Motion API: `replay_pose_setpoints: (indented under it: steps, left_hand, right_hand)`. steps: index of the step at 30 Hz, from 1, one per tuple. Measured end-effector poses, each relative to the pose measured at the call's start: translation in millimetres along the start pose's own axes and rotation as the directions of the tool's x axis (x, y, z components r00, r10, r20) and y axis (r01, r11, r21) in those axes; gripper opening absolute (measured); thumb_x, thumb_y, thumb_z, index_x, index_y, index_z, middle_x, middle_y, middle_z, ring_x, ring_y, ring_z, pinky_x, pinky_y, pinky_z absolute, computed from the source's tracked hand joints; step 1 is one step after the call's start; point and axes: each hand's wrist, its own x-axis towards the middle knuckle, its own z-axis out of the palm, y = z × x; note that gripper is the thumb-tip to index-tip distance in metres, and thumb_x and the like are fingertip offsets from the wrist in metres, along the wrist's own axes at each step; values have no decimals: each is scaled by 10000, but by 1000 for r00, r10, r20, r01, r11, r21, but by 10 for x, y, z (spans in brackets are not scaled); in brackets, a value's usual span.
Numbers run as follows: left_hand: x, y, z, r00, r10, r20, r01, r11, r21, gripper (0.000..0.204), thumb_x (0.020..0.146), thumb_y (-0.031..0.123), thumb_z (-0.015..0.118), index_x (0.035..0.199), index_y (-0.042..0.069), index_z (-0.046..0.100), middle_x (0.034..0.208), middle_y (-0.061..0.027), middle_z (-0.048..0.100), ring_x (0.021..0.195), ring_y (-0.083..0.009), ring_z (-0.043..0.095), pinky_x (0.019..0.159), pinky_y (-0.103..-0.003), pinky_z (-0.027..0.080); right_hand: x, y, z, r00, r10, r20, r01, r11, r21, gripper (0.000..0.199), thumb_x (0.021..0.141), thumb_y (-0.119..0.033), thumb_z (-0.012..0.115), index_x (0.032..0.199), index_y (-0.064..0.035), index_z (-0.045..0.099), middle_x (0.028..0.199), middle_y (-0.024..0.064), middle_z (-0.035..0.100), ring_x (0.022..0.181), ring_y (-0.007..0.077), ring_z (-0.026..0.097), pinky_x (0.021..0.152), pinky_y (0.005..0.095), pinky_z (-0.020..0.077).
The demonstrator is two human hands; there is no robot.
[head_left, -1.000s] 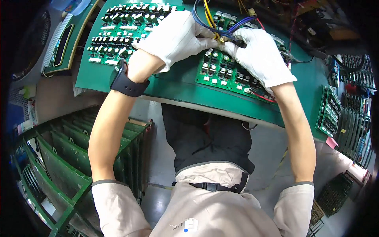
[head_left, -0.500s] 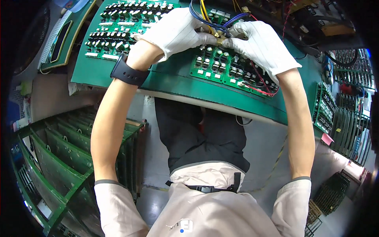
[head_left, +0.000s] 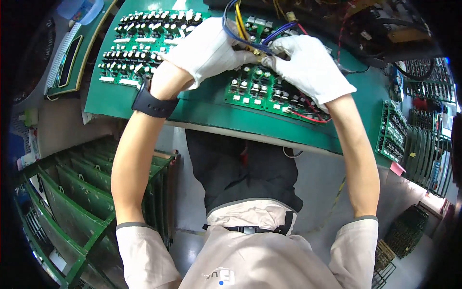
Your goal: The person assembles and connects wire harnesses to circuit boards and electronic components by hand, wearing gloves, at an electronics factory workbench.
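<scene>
Both my hands wear white gloves and meet over a green circuit board (head_left: 246,100) on the table. My left hand (head_left: 207,50) pinches a small yellowish connector (head_left: 258,59) from the left, thumb pointing right. From the other side, my right hand (head_left: 308,65) closes its thumb and fingers on the same piece. Yellow wires (head_left: 240,21) and a bundle of blue wires (head_left: 281,32) run up from between the hands. The fingers hide most of the connector, so whether it touches the board cannot be seen. Red and black leads (head_left: 308,117) lie by the board's lower right.
More populated circuit boards (head_left: 139,48) lie at left on the green tabletop (head_left: 202,106). A dark unit with cables (head_left: 385,33) stands at the far right. Upright boards fill racks (head_left: 423,139) on the right; a green slotted rack (head_left: 72,207) stands lower left.
The whole view has shifted slightly, with table and boards sitting lower in it. My right hand has moved a little left and nearer; both hands keep their pinch on the connector.
</scene>
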Motion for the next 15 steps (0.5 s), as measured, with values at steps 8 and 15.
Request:
replay_pose_setpoints:
  steps: [8,15]
  left_hand:
    - [-88,2,65,997,-1,-80,-11,989,-145,293,903,310,776,1086,81,774,875,-187,745,805,-388,712,734,-428,554]
    - [-275,76,88,980,-71,-187,40,985,-165,267,944,291,727,1070,59,767,922,-200,723,869,-391,692,776,-445,545]
  right_hand:
    - [-230,-112,-410,981,-193,15,193,965,-177,333,954,-317,702,1193,-86,720,941,134,714,868,347,684,766,432,548]
    - [-831,-722,-497,995,-94,-35,78,944,-321,249,883,-162,768,1124,-111,733,887,72,700,832,262,678,721,391,549]
